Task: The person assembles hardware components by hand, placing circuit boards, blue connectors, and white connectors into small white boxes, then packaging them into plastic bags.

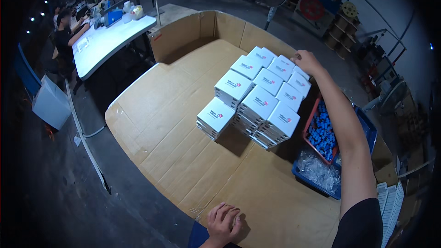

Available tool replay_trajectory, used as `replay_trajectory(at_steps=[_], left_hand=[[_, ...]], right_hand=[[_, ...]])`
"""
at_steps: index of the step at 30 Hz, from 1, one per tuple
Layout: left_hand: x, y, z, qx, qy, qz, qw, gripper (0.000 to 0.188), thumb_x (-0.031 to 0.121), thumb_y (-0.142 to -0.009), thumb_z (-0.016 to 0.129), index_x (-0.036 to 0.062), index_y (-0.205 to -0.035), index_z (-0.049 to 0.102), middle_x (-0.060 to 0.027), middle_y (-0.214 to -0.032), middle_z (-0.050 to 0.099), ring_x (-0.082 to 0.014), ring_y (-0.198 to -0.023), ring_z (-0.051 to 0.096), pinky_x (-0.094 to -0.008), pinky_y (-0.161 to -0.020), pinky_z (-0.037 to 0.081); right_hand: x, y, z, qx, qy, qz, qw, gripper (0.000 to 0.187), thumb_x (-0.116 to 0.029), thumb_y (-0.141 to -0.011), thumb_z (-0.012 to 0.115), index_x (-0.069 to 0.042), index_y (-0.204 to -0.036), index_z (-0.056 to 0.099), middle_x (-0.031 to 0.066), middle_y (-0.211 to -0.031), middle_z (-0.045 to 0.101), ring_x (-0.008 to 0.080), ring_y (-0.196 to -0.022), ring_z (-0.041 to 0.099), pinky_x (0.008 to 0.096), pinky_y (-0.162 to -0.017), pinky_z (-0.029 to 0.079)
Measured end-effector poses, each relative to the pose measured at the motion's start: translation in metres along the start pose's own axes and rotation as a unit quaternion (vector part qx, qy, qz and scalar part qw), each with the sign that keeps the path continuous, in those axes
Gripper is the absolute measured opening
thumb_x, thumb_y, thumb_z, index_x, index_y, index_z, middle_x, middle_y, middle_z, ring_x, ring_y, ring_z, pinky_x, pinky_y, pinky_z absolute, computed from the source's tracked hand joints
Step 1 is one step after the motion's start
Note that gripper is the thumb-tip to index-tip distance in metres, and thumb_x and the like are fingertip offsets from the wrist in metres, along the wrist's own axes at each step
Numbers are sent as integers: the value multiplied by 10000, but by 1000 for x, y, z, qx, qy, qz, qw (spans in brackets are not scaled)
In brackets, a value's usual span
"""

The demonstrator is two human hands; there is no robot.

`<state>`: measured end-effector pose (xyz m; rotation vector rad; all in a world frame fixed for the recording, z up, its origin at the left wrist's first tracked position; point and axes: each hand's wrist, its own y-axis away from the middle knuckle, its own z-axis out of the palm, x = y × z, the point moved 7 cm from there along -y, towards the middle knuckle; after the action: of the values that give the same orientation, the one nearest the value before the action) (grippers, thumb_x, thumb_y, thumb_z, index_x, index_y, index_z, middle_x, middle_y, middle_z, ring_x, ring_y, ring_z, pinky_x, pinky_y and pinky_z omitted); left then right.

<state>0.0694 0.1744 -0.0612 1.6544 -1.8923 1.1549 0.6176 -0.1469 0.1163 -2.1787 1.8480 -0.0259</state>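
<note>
Small white cardboard boxes [262,101] stood in tightly grouped stacks of uneven height on the cardboard-covered surface [174,124]. The right hand [306,61] was at the group's far right corner, fingers bent; whether it gripped a box could not be told. The left hand [223,222], empty and loosely curled, was at the near edge. Right of the stacks, a red tray [316,149] held blue parts [320,128].

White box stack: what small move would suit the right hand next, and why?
Probably a light nudge by the right hand to square the far end of the white box stack: its fingers are at that end, and the boxes there look staggered. The left hand is apart from the stack, by the near edge of the cardboard.
</note>
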Motion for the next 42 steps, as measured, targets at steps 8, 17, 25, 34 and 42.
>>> replay_trajectory(at_steps=[8, 17, 25, 34, 42], left_hand=[[8, -15, -9, -1, 20, -17, 1000, 238, 166, -829, 736, 97, -1058, 739, -91, -1123, 690, -316, -1155, 625, -453, -1008, 454], [7, -15, -9, -6, 17, -17, 1000, 211, 186, -847, 725, 105, -1041, 738, -74, -1079, 701, -296, -1105, 639, -441, -979, 456], [6, -3, -6, 0, 9, -4, 1000, 226, 223, -850, 742, 120, -1051, 749, -95, -1113, 698, -306, -1118, 632, -442, -980, 453], [4, 9, -5, 34, 43, 14, 998, 144, 184, -857, 721, 136, -991, 739, -53, -1060, 701, -272, -1015, 655, -427, -919, 456], [-14, 10, 15, -12, 318, -109, 942, 138, 55, -1010, 603, 9, -1128, 658, -108, -1093, 699, -199, -943, 673, -334, -827, 552]], right_hand=[[38, -47, 76, -184, 31, 68, 980, 643, -604, -959, 671, 9, -1116, 784, 203, -1073, 767, 288, -1017, 721, 429, -925, 537], [24, -44, 68, -138, -61, 121, 981, 528, -483, -891, 815, 1, -1095, 763, 133, -1022, 768, 220, -976, 704, 380, -919, 528], [-40, 15, -57, 160, -318, -56, 933, 363, -150, -784, 928, -52, -977, 636, 19, -872, 626, 109, -842, 582, 269, -774, 490], [-102, 290, -185, 166, -417, -114, 886, 400, 99, -814, 797, -62, -1121, 597, 16, -1019, 659, 101, -1004, 663, 273, -902, 558], [-88, 494, -211, 224, -444, -11, 868, 606, -62, -742, 955, -79, -1184, 540, 17, -1049, 659, 89, -1002, 659, 270, -872, 553]])
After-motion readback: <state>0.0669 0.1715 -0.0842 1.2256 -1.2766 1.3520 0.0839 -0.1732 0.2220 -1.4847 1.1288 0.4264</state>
